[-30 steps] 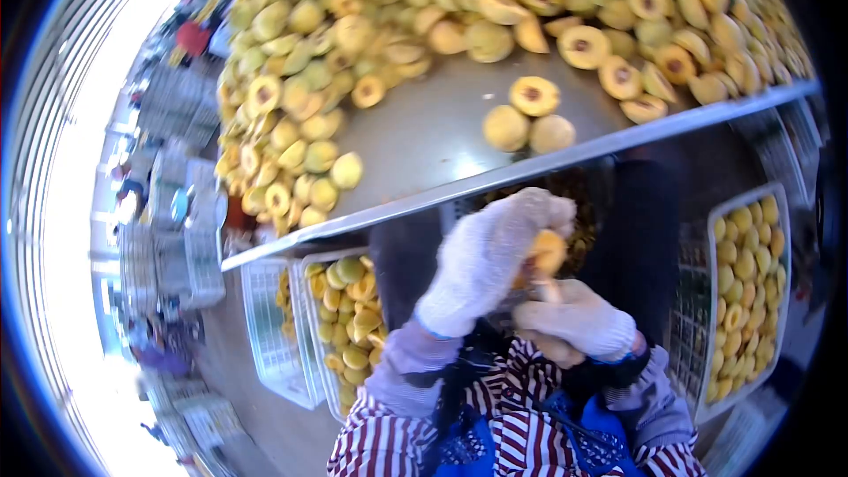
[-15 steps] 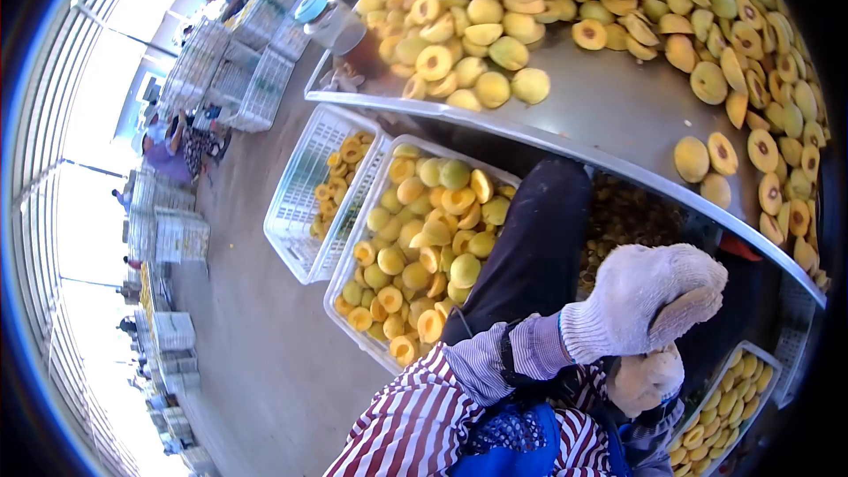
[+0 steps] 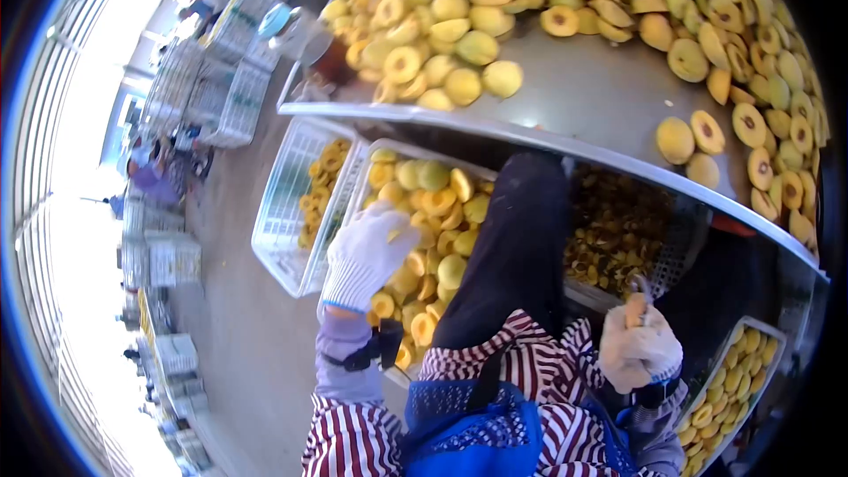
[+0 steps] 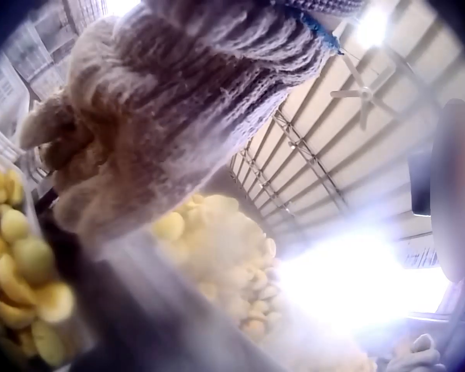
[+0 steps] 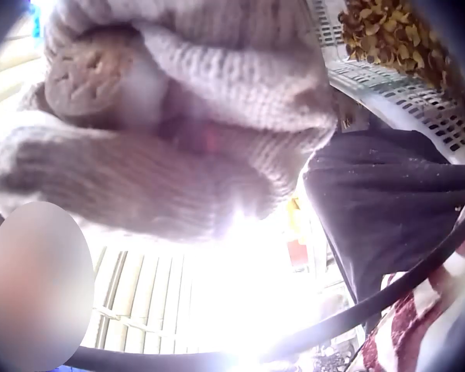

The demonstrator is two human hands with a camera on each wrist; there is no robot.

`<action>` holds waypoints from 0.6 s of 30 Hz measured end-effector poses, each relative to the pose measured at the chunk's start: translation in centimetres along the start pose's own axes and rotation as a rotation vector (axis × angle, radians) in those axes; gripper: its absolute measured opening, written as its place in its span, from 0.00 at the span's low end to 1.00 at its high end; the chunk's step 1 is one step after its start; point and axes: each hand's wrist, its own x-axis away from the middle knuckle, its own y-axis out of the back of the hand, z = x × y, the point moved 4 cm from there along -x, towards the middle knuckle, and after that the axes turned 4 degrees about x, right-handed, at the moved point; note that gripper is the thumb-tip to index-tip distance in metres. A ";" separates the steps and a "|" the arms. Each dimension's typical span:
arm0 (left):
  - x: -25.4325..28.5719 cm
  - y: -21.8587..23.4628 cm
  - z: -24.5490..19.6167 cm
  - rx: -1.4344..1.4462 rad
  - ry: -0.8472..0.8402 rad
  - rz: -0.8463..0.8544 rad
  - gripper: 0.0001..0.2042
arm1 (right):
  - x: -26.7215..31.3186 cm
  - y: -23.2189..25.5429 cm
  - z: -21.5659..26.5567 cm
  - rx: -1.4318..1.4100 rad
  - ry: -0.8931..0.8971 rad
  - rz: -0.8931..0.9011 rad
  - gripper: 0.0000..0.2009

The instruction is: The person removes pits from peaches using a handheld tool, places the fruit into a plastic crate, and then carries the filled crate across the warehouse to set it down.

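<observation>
My left hand (image 3: pixel 371 247), in a white knitted glove, hovers over the near-left crate (image 3: pixel 329 287) of pale yellow peach halves (image 3: pixel 433 234). In the left wrist view its fingers (image 4: pixel 85 194) are loosely bent, and no fruit shows between them. Beside the right knee, my gloved right hand (image 3: pixel 640 349) grips a small pitting tool by its wooden handle (image 3: pixel 634 309). A curved metal tip (image 3: pixel 640 284) sticks out from the fist. The right wrist view shows the round handle end (image 5: pixel 93 77) framed by curled glove fingers.
A metal table (image 3: pixel 601 93) ahead bears a heap of halved peaches (image 3: pixel 477 44), some with stones. Between the knees sits a bin of brown pits (image 3: pixel 618 230). Another peach crate (image 3: pixel 777 344) is at right. A white crate (image 3: pixel 274 256) and a blue-lidded jar (image 3: pixel 305 40) are at left.
A second ago both hands worked together on a peach half in front of the body. The left hand has since moved left over the crate, apart from the right; the view has turned left.
</observation>
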 end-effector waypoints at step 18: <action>-22.0 -14.1 -32.0 0.085 -0.434 0.225 0.37 | 1.6 4.7 3.7 0.279 -0.063 -0.287 0.15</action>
